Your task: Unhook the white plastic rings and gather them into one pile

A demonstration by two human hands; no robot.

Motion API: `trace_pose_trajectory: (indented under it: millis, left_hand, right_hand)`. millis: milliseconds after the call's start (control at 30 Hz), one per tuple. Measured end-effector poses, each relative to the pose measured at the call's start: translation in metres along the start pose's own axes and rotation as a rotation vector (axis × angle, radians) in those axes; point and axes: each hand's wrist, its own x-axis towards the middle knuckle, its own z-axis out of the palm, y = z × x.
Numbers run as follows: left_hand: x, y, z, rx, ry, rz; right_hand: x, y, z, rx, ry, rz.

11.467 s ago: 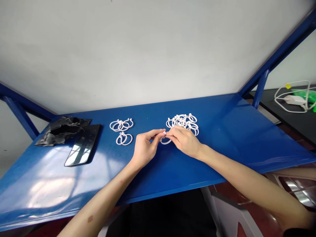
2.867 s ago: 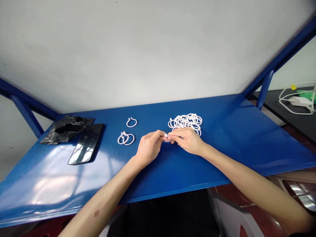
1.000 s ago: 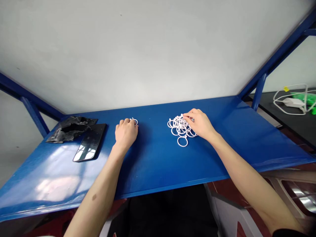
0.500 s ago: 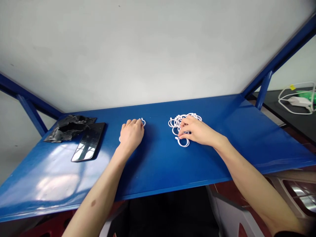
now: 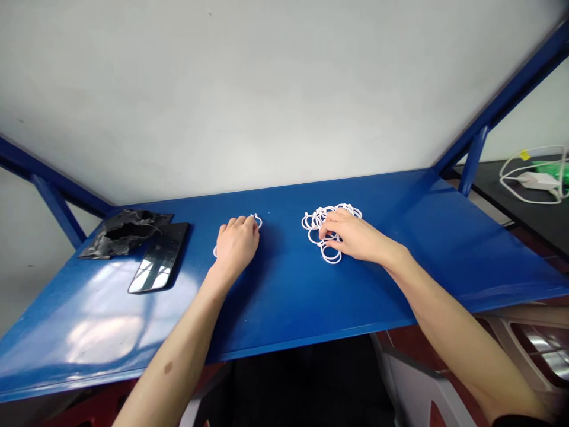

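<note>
White plastic rings with small knobbed ends, like shower curtain rings (image 5: 331,255), lie in an overlapping pile on the blue table (image 5: 284,296). Over the pile's right part reaches my right hand (image 5: 349,234), its thumb and bent fingers a little apart. The nearest rings lie just below its thumb. To the left, my left hand (image 5: 237,243) rests low on the table with its fingers curled down. Bits of white ring (image 5: 258,220) show past its fingertips and at its left side. How many rings it covers is hidden.
A black smartphone (image 5: 160,261) lies at the left, partly against a crumpled black plastic bag (image 5: 128,232). Blue frame bars (image 5: 473,160) rise at both sides, before a pale wall. On a dark surface at the right is a white charger with cable (image 5: 539,181).
My right thumb and fingertips have drawn slightly up and away from the lowest rings, which have shifted a little. My left hand has barely moved.
</note>
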Motion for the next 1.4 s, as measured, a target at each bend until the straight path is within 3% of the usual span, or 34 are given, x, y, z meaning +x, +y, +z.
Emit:
trace_pose_trajectory:
  millis: [200, 300, 367, 467, 567, 667, 767, 867, 1067, 1400]
  left_hand:
    - [0.0, -0.001, 0.004, -0.044, 0.054, 0.017]
    - [-0.002, 0.003, 0.004, -0.122, 0.223, 0.066]
    - [-0.004, 0.009, 0.003, -0.219, 0.407, 0.184]
    - [-0.012, 0.02, -0.001, -0.355, 0.608, 0.489]
    - [-0.02, 0.03, -0.004, -0.397, 0.668, 0.729]
    - [-0.024, 0.038, -0.003, -0.436, 0.644, 0.822]
    - [-0.027, 0.043, -0.001, -0.554, 0.65, 0.753]
    - [-0.028, 0.047, 0.0, -0.761, 0.678, 0.513]
    - [-0.025, 0.049, 0.0, -1.072, 0.34, 0.253]
    - [-0.026, 0.055, 0.006, -1.477, 0.017, 0.026]
  right_hand:
    - [-0.001, 0.002, -0.003, 0.057, 0.044, -0.011]
    - [0.001, -0.003, -0.001, 0.076, 0.134, -0.027]
    - [0.003, -0.009, 0.005, 0.126, 0.242, -0.025]
    - [0.008, -0.02, 0.019, 0.329, 0.379, -0.008]
    - [0.012, -0.03, 0.034, 0.517, 0.448, -0.028]
    - [0.014, -0.035, 0.042, 0.58, 0.509, -0.043]
    - [0.013, -0.034, 0.045, 0.549, 0.557, -0.043]
    - [0.012, -0.032, 0.044, 0.488, 0.588, -0.077]
    - [0.009, -0.032, 0.045, 0.339, 0.592, -0.166]
    - [0.009, -0.029, 0.051, 0.163, 0.485, -0.228]
